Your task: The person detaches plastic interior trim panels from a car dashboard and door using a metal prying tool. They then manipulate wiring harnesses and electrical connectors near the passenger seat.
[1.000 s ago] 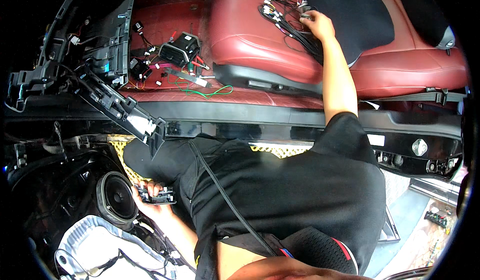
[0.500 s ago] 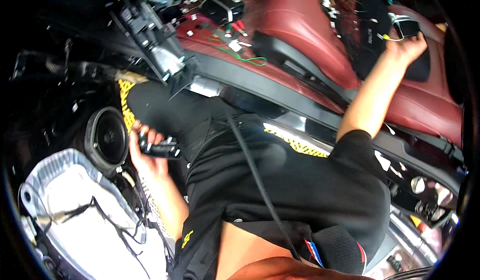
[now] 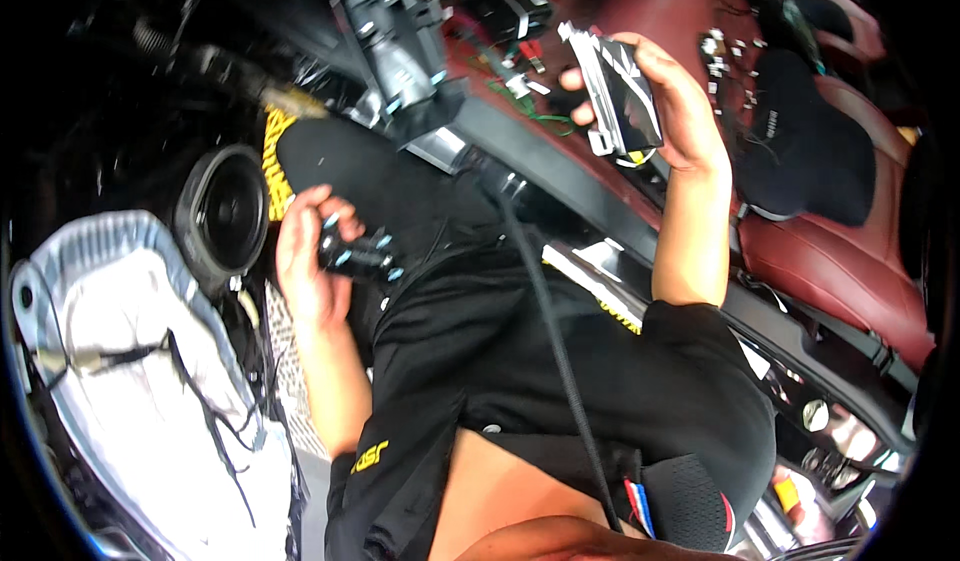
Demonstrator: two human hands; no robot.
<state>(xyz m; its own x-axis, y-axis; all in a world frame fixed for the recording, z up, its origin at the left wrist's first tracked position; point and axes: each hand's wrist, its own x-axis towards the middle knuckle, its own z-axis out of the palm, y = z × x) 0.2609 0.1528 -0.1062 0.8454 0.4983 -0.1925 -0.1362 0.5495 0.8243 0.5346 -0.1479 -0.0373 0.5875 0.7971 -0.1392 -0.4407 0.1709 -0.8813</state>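
Note:
My right hand [image 3: 680, 111] is raised over the red seat area, its fingers closed round a flat black box-shaped unit [image 3: 630, 96] with silver metal along one long side. A bit of yellow shows at the unit's lower end. On the left, beside my black-clad leg, my left hand [image 3: 312, 251] is curled round a small dark plastic part [image 3: 360, 258] with pale blue, shiny spots; its exact kind is unclear. A round black speaker [image 3: 228, 209] is close to the left of that hand.
A door panel with white lining [image 3: 130, 361] and loose black wires lies at lower left. Dark trim pieces [image 3: 385, 31] stand at the top. Red seats [image 3: 840, 251] fill the right, one bearing a black cushion [image 3: 805, 141]. Connectors, wires and a black device [image 3: 510, 11] lie near the top.
My right hand has come from the far right seat toward the middle, bringing the black unit with it. The left hand still holds its dark part, turned slightly. The whole view has shifted.

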